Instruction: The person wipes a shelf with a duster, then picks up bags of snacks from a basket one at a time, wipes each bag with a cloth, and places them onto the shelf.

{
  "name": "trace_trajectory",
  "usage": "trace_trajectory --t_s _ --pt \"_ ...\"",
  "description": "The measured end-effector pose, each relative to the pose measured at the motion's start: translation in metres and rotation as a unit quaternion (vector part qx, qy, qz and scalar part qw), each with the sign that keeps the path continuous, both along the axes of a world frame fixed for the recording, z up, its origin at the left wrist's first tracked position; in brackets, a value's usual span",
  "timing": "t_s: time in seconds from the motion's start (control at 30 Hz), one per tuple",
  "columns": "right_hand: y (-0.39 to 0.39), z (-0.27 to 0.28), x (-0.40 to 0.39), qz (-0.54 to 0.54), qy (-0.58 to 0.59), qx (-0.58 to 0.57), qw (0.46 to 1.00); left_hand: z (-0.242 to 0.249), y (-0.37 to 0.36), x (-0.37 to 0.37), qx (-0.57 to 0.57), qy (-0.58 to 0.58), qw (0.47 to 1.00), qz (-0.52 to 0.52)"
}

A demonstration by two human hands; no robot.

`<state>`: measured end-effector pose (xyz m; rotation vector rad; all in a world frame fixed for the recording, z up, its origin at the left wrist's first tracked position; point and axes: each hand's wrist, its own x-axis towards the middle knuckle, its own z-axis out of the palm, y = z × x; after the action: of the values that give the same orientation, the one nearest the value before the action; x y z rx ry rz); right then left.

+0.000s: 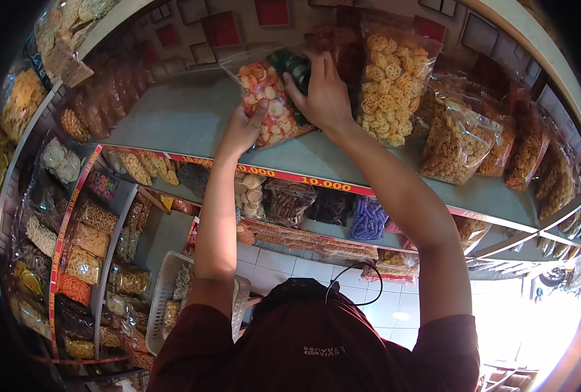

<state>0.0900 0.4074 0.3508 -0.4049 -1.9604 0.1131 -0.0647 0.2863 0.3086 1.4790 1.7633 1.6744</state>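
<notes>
A clear plastic bag of orange-red and pale round crackers [279, 108] leans on the upper shelf. My left hand [243, 129] grips its lower left side, thumb across the front. My right hand [325, 97] is at the bag's upper right, its fingers bent over a crumpled dark green cloth-like thing [292, 65] that lies against the plastic. Part of the green thing is hidden behind the hand. Just right of that hand stands a tall clear bag of yellow wheel-shaped snacks [393, 81].
More snack bags [460, 137] line the shelf's right side, and brown ones [107, 104] stand at its left. Red price strips [258, 171] run along the shelf edge [192, 147]. Lower shelves hold many bags. A pale plastic basket [156, 313] with bags stands lower left.
</notes>
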Motion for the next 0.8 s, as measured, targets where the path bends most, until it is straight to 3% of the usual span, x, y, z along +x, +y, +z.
trace_trajectory --t_s 0.23,0.43,0.63,0.8 --pt "-0.002 -0.010 0.001 0.151 -0.064 0.112 0.980 -0.001 -0.003 -0.005 -0.016 0.005 1.000 0.005" --pt "0.009 -0.003 0.010 0.084 -0.121 0.172 0.974 0.000 0.000 0.004 0.007 0.009 0.999 0.033" --pt "0.018 -0.005 0.003 -0.047 -0.024 0.085 0.995 -0.001 0.001 0.000 0.014 0.005 1.000 -0.004" --pt "0.018 -0.001 0.004 0.004 -0.001 0.046 0.999 -0.002 -0.001 0.003 0.036 0.042 0.998 0.009"
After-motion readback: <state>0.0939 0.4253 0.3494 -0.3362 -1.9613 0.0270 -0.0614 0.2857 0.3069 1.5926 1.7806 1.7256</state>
